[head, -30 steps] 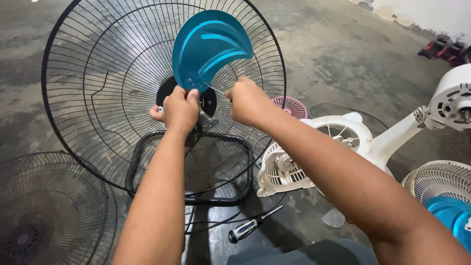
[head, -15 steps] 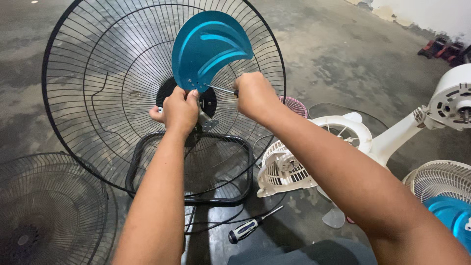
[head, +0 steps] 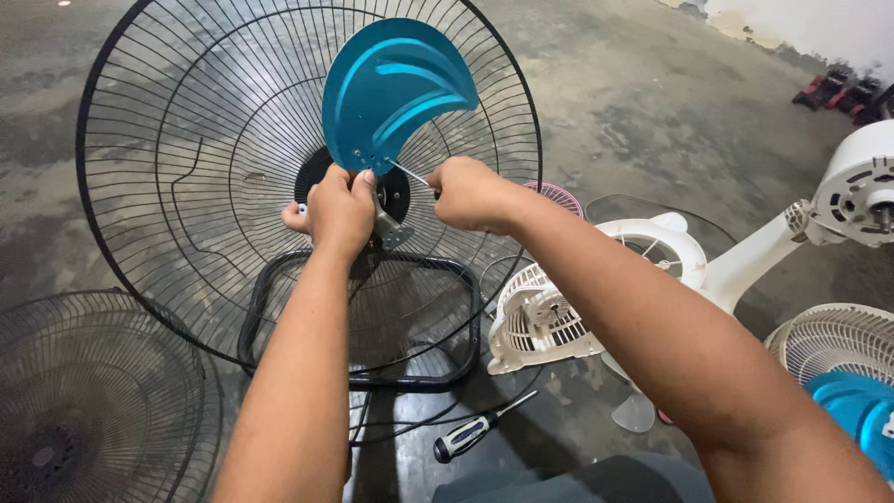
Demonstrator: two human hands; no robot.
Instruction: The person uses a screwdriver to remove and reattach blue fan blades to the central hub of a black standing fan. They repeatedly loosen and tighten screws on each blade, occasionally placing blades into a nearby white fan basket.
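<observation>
Left hand (head: 337, 207) pinches base of blue blade (head: 396, 88) at hub, in front of black fan guard (head: 200, 149). Right hand (head: 470, 191) fist-tight on screwdriver (head: 408, 173), tip at blade base. Risk: driver slips, blade tips sideways.

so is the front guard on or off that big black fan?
Off. The blue blade is exposed in front of the rear grille, and a separate black grille lies flat on the floor.

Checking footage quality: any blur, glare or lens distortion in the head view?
Head view: sharp on the left hand, right hand and blue fan blade; soft even light, faint shadows; wide-angle bowing stretches the forearms at the bottom edge; white wall top right overexposed.
</observation>
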